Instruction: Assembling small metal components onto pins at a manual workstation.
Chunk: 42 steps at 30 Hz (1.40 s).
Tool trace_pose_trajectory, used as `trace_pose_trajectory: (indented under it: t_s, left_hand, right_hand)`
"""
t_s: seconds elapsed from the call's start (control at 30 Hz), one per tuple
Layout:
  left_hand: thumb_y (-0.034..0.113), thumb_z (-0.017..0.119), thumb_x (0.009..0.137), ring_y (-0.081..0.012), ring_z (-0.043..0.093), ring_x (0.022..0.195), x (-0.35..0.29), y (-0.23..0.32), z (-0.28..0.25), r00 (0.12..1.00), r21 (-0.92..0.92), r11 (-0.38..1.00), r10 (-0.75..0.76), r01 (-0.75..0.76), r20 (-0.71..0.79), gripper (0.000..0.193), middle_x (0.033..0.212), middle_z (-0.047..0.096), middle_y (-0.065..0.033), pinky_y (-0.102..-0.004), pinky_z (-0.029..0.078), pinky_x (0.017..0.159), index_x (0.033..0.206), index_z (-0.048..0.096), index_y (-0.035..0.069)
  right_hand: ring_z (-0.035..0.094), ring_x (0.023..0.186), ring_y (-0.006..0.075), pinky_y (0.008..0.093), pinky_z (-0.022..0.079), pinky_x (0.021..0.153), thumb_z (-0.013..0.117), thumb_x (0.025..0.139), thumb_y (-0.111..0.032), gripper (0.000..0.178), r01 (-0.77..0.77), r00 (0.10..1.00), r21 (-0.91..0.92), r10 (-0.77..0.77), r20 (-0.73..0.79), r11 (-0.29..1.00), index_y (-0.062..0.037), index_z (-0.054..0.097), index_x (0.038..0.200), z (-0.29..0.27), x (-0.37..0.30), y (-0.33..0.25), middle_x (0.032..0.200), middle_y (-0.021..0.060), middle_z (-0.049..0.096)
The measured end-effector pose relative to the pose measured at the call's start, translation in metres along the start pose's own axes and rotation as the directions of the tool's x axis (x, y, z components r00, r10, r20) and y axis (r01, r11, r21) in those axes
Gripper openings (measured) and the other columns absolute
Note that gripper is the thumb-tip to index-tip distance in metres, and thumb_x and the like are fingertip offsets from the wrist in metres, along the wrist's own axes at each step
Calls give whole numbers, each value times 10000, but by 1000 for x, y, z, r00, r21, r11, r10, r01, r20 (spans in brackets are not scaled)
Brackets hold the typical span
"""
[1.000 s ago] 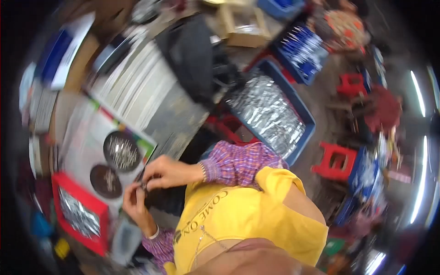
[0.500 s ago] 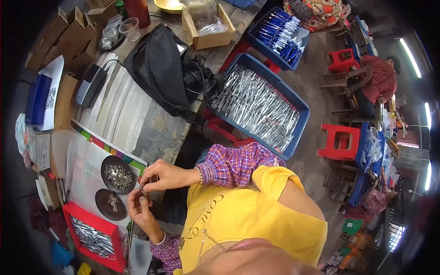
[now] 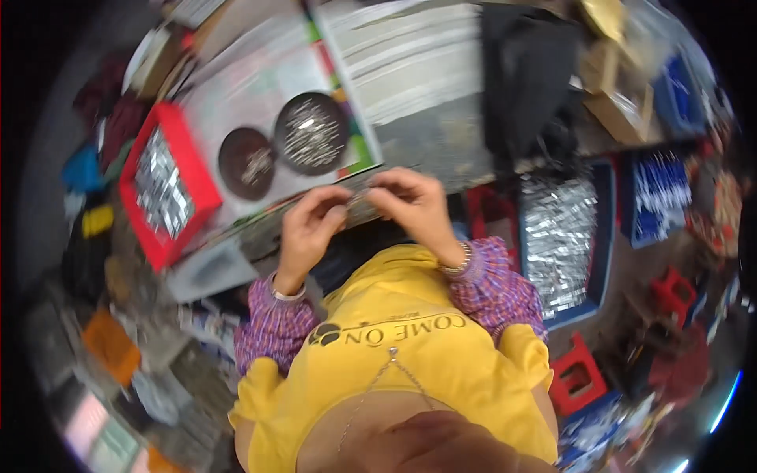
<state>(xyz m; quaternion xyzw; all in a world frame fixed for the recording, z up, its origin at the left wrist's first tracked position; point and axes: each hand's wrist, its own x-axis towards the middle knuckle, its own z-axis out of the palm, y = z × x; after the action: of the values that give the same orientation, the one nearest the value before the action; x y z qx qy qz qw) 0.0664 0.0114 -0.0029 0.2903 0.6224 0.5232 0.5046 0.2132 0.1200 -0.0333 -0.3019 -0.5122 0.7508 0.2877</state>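
1. Left hand [image 3: 310, 229] and right hand [image 3: 418, 211] are raised at the near edge of the table [image 3: 445, 150], fingertips almost meeting, thumbs curled toward forefingers.
2. Small piece [image 3: 359, 194] seems to sit between the fingertips; blurred. Cannot tell whether one hand, both or neither is clamped on it.
3. Beyond the hands: larger dark dish [image 3: 335, 109] with small metal bits [image 3: 310, 138], smaller dark dish [image 3: 233, 156] just beside it. Left of these, red box [image 3: 197, 169] of slim silver strips; well to the right, blue bin [image 3: 606, 236], similarly filled.
4. Step in hand, as judged: two-handed fingertip work on the piece, away from both dishes.
5. Next move probably calls for a steady, light pinch with tips aligned; slipping is the risk.
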Motion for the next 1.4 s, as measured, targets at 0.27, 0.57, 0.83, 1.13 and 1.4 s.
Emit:
trace_pose_trajectory:
  t_s: [0.27, 0.57, 0.83, 1.13, 1.4]
  left_hand:
    - [-61, 550, 833, -72, 541, 784, -1, -4, 13, 984, -47, 988, 142, -148, -107, 141, 901, 559, -34, -191, 441, 693, 969, 580, -34]
    - [-97, 548, 801, -122, 518, 821, 2, -10, 22, 976, 138, 973, 201, -188, -89, 155, 914, 526, -68, -209, 427, 737, 938, 574, -29]
    - [22, 523, 876, -110, 507, 686, 4, -8, 40, 976, 156, 963, 214, -218, 43, 77, 904, 559, -68, -222, 400, 589, 941, 557, -3]
    - [-49, 492, 862, -128, 504, 688, 14, -5, 32, 966, 114, 975, 165, -190, 198, 63, 920, 558, -105, -227, 398, 582, 849, 538, -8]
    - [-34, 503, 862, -127, 512, 690, 8, -15, 35, 971, 111, 983, 121, -147, 208, 58, 919, 563, -92, -221, 396, 587, 857, 550, -1]
  right_hand:
    - [525, 602, 57, 181, 420, 528, 624, 803, 10, 63, -42, 999, 12, 42, 16, 999, 35, 633, 860, 13, 0, -4, 758, 23, 600]
    - [536, 569, 64, 211, 427, 508, 611, 818, -75, 122, 224, 966, -304, -252, -57, 926, 43, 642, 810, 7, 0, 16, 680, 40, 602]
    - [618, 648, 95, 211, 506, 586, 645, 833, -184, 215, -244, 965, 387, 262, 5, 889, 29, 625, 850, -36, -23, -7, 744, 49, 632]
    - [633, 707, 125, 226, 522, 632, 600, 841, -226, 236, -332, 574, -109, 109, -812, 937, 3, 637, 887, -213, -175, -47, 777, 61, 641]
    - [656, 754, 266, 370, 512, 681, 669, 692, -423, 372, -970, 62, -90, -127, -990, 225, -77, 699, 826, -341, -353, 16, 795, 144, 671]
